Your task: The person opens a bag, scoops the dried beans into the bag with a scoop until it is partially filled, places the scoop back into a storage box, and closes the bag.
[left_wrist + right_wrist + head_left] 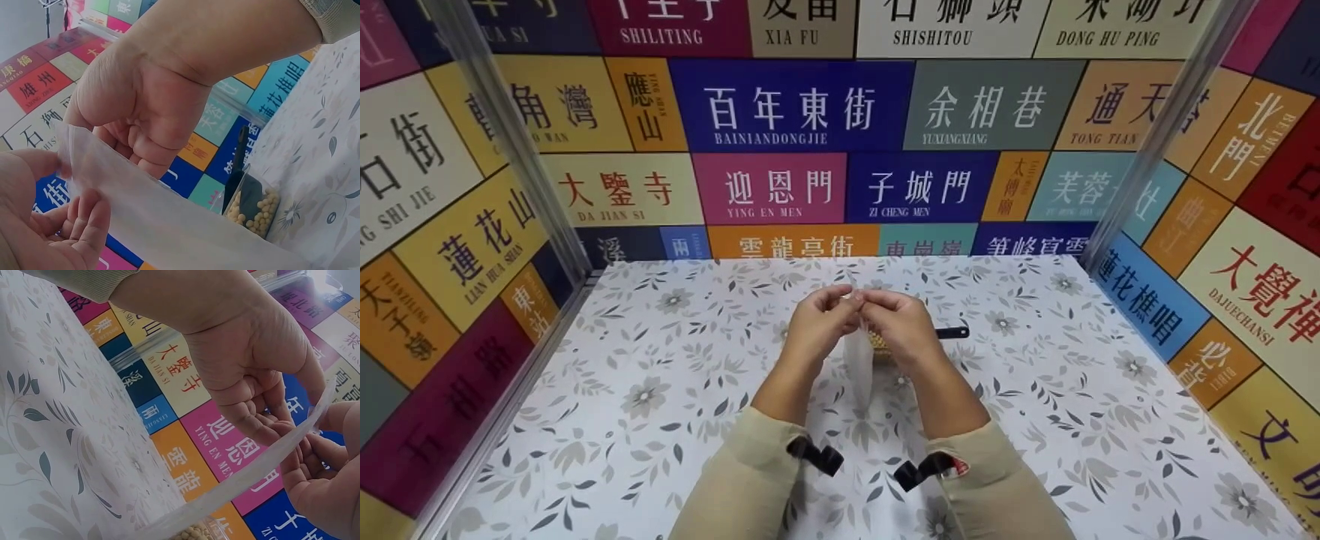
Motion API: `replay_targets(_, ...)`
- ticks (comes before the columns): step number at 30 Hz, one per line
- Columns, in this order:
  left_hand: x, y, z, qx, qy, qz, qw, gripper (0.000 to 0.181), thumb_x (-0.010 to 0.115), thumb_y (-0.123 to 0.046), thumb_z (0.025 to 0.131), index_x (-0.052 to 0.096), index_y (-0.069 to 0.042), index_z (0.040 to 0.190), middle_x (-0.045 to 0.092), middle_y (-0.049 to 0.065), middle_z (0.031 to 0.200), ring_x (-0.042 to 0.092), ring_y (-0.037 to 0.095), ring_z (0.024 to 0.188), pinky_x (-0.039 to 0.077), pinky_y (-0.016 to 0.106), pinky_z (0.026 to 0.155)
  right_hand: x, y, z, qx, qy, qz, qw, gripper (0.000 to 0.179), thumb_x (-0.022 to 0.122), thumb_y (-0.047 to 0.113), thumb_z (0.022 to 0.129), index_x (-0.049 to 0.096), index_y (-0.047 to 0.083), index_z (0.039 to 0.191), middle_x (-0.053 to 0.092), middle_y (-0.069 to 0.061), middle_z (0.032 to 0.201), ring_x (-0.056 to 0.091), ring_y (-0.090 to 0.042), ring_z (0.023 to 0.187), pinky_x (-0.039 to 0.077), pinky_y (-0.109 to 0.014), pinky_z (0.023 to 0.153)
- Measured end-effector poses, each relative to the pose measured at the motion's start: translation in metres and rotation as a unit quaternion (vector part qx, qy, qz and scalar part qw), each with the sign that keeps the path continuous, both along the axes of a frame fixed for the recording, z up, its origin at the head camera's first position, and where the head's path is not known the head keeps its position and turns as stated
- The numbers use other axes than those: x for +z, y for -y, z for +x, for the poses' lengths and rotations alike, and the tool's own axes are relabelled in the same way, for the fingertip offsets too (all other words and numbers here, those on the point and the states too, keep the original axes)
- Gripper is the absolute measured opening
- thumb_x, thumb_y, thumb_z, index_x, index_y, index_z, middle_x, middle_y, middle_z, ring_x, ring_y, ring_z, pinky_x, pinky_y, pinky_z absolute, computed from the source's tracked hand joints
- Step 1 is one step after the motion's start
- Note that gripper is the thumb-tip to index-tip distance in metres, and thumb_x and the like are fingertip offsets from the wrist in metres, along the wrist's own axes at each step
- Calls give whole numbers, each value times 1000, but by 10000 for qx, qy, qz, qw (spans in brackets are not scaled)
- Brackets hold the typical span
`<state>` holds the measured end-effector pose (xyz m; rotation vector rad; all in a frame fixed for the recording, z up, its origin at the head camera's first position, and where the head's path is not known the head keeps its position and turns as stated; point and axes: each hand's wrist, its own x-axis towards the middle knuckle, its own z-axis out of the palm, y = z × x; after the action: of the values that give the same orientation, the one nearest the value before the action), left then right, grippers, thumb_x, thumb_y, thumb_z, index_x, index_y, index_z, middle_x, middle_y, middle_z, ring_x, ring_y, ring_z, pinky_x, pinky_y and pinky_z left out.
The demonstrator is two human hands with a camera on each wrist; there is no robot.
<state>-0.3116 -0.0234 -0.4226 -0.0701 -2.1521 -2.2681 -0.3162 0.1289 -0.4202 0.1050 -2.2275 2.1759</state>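
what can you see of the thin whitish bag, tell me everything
A thin, whitish, translucent bag, plastic by its look, with no contents discernible. It hangs nearly flat and roughly upright over the floral table, its top pinched by the left grip and right grip. Whether its lower end touches the table is unclear.

Well left of the bag [860,375], the table [585,427] leaves room to pass; to its right, a box of beans [880,351] and scoop [952,332] obstruct; left hand [823,319] and right hand [901,322] crowd its top.

Booth-like space — sign-printed walls [791,105], flower-patterned tabletop [607,457].
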Motion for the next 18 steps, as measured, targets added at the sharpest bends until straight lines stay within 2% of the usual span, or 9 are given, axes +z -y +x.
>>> replay_targets(7,1,2,2,90,-4,-255,9996,42,68,-26,100,71,-6,137,77,10,118,76,21,99,67,36,94,0,0,1,-25,31,81,10000,23,75,20,101,81,9,120,77,-10,127,70,-15,104,61,-23,87)
replay_targets(12,2,5,3,95,-143,-572,9982,40,67,-24,98,74,-5,132,77,11,116,76,22,100,67,37,94,0,-1,1,-108,10,268,9996,20,77,23,100,83,10,115,79,-8,119,71,-16,101,61,-23,85)
replay_targets(18,4,8,5,80,-265,-981,9948,39,75,-28,94,77,-9,128,76,9,111,73,20,97,65,35,91,-1,0,1,-94,-64,405,9991,20,81,24,97,84,12,112,82,-6,115,71,-15,98,61,-23,81)
